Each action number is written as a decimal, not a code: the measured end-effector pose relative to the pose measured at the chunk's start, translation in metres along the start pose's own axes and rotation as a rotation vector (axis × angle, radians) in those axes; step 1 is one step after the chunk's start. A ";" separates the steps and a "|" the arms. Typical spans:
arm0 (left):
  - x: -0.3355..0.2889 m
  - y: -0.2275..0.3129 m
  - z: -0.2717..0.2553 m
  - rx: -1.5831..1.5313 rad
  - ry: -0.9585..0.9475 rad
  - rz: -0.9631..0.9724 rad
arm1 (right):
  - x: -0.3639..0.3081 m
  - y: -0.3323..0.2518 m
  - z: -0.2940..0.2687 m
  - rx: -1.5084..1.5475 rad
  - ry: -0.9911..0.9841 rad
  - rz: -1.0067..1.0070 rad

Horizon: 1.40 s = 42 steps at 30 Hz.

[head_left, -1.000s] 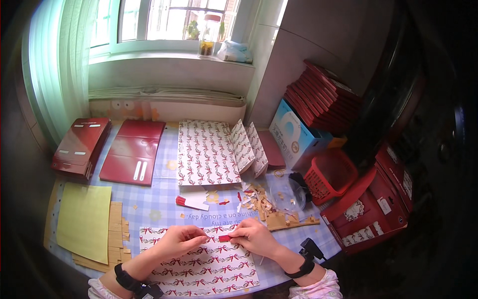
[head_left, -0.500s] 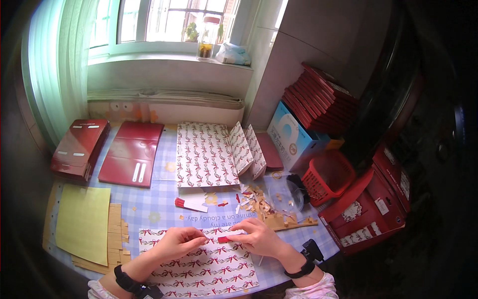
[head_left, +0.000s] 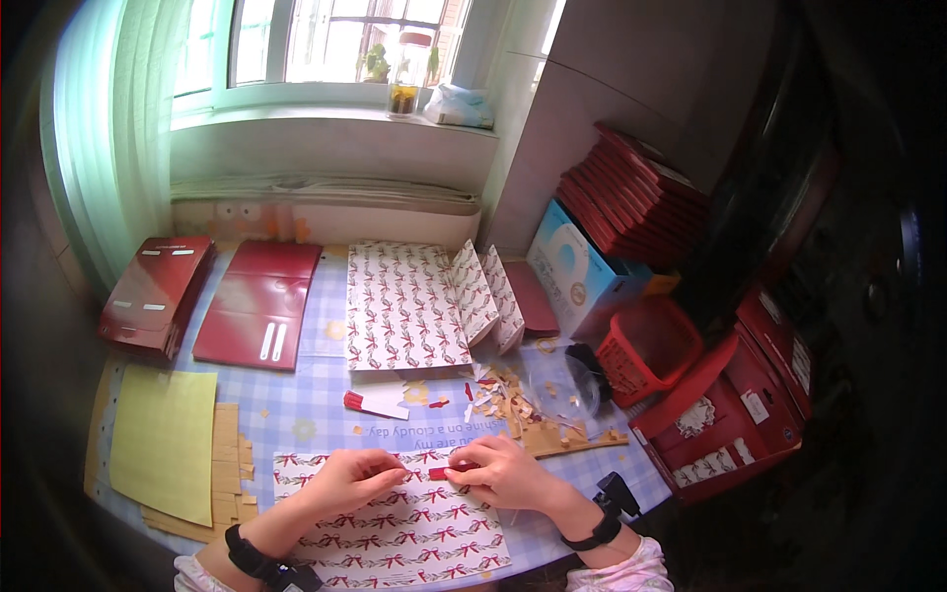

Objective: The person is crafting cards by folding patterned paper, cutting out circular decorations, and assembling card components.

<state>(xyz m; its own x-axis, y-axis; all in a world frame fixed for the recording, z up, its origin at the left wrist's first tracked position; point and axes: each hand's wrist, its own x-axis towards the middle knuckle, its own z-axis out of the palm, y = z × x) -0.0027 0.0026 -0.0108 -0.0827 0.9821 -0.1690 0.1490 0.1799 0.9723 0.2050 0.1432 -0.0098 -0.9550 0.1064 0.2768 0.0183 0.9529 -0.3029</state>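
Note:
A white sheet printed with rows of garlands and red bows [head_left: 395, 543] lies flat on the table in front of me. Over its upper part, my right hand [head_left: 503, 476] pinches a small red piece [head_left: 438, 474] between thumb and fingers, against or just above the paper. My left hand [head_left: 360, 481] is close by on the left, thumb and fingertips pressed together; whatever may be between them is too small to make out. Beyond the sheet lies a red-and-white strip [head_left: 377, 403], next to scattered paper scraps [head_left: 508, 400].
Red folded covers [head_left: 258, 306] and a red stack [head_left: 153, 301] stand back left, with a yellow sheet [head_left: 163, 444] nearer. More patterned card [head_left: 409, 306] is behind. On the right are a red basket [head_left: 646, 345], a blue box [head_left: 582, 276] bearing red folders, and an open red box [head_left: 725, 434].
My right hand's fingers have curled in closer over the small red piece. The left hand stays nearly where it was, still pinched.

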 end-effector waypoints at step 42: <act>-0.001 0.003 0.004 0.076 0.007 0.042 | 0.009 -0.012 0.011 -0.337 0.275 -0.098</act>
<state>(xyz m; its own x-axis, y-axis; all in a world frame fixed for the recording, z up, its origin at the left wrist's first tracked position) 0.0015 0.0023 -0.0080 -0.0820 0.9885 -0.1270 0.2273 0.1426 0.9633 0.1932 0.1298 -0.0133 -0.8434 0.0391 0.5359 0.0709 0.9967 0.0389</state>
